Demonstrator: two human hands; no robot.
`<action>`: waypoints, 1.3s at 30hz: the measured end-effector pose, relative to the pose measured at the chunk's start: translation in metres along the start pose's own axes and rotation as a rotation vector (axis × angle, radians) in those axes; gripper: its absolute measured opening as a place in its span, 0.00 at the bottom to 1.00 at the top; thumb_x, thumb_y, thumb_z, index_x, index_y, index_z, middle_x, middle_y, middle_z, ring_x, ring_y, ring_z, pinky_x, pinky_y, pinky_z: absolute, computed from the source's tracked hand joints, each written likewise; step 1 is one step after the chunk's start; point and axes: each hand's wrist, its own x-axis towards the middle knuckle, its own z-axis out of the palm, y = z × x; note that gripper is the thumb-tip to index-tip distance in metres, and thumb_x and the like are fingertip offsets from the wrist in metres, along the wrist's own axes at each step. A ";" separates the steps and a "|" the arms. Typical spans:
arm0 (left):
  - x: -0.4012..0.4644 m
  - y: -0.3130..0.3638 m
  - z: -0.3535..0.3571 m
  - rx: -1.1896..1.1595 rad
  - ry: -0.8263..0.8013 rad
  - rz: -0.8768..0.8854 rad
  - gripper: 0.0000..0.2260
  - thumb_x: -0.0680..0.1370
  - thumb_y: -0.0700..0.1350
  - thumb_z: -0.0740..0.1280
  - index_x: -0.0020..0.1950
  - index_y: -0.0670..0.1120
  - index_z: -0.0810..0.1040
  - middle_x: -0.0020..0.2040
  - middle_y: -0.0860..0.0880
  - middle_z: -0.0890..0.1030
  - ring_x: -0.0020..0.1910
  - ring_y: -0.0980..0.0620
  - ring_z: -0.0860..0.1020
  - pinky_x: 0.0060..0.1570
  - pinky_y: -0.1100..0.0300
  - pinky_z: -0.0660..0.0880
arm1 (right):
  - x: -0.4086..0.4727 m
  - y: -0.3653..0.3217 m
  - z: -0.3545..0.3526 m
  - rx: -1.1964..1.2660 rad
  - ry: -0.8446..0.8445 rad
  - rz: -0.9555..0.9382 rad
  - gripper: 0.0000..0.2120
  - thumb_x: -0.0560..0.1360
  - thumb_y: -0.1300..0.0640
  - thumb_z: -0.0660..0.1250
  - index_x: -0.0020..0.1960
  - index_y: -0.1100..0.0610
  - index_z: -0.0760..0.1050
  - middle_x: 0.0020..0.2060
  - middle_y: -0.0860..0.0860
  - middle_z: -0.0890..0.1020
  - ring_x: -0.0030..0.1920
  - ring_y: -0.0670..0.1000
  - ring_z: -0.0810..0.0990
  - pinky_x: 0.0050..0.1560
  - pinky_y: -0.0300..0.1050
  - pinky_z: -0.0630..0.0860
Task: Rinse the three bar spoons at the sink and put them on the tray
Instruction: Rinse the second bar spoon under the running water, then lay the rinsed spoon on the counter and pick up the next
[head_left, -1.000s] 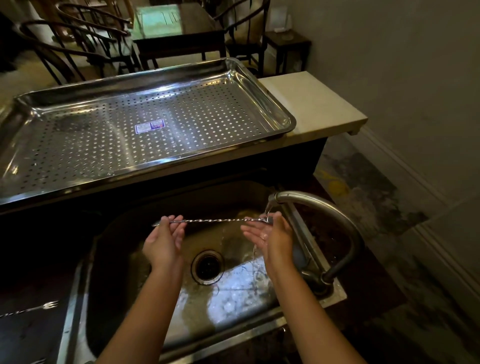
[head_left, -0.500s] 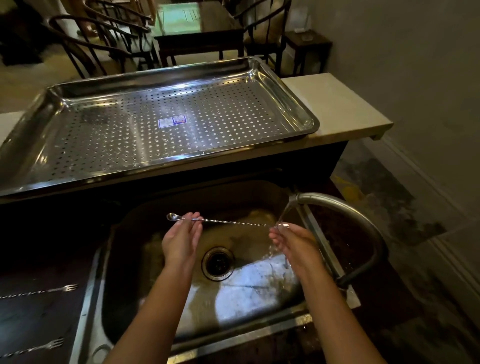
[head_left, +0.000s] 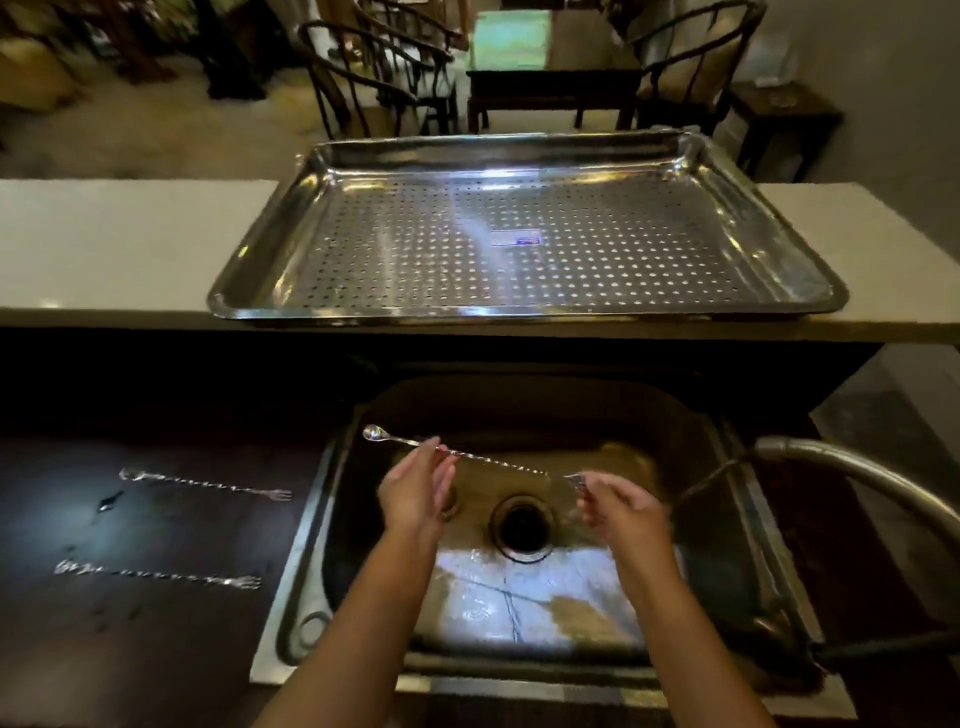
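Over the steel sink (head_left: 691, 415) I hold one bar spoon (head_left: 498, 460) level, its twisted stem stretched between both hands. My left hand (head_left: 415, 493) pinches the stem near the bowl end, which points left. My right hand (head_left: 623, 506) grips the forked end, left of the water stream. Two more bar spoons lie on the dark counter to the left: a far bar spoon (head_left: 208, 485) and a near bar spoon (head_left: 156, 576). The perforated steel tray (head_left: 519, 312) sits on the pale ledge behind the sink and has nothing on it.
The curved tap (head_left: 852, 478) reaches in from the right with water running from its spout. The drain (head_left: 521, 527) is in the sink's middle. The pale ledge (head_left: 130, 249) runs left and right of the tray. Chairs and a table stand beyond it.
The spoon and both hands have shifted left, out of the water stream. The view has swung left, so the tray is centred and both counter spoons show fully.
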 end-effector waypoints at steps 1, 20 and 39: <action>0.005 0.010 -0.013 -0.009 0.038 0.019 0.05 0.75 0.38 0.67 0.50 0.38 0.78 0.42 0.44 0.81 0.39 0.52 0.82 0.35 0.67 0.80 | 0.000 0.003 0.013 -0.037 -0.024 0.006 0.08 0.75 0.64 0.65 0.41 0.54 0.79 0.33 0.51 0.80 0.34 0.47 0.77 0.32 0.32 0.75; 0.136 0.180 -0.286 0.370 0.377 0.117 0.11 0.74 0.34 0.65 0.32 0.40 0.75 0.18 0.52 0.78 0.18 0.59 0.77 0.33 0.61 0.72 | -0.031 0.092 0.302 -0.717 -0.498 -0.134 0.04 0.69 0.67 0.69 0.38 0.61 0.81 0.34 0.56 0.82 0.39 0.54 0.80 0.43 0.47 0.75; 0.175 0.187 -0.306 0.777 0.346 -0.013 0.11 0.75 0.39 0.65 0.32 0.43 0.72 0.17 0.52 0.76 0.17 0.58 0.76 0.23 0.68 0.69 | -0.029 0.123 0.321 -1.439 -0.396 -0.437 0.03 0.71 0.49 0.67 0.41 0.45 0.79 0.49 0.45 0.75 0.56 0.49 0.69 0.54 0.48 0.55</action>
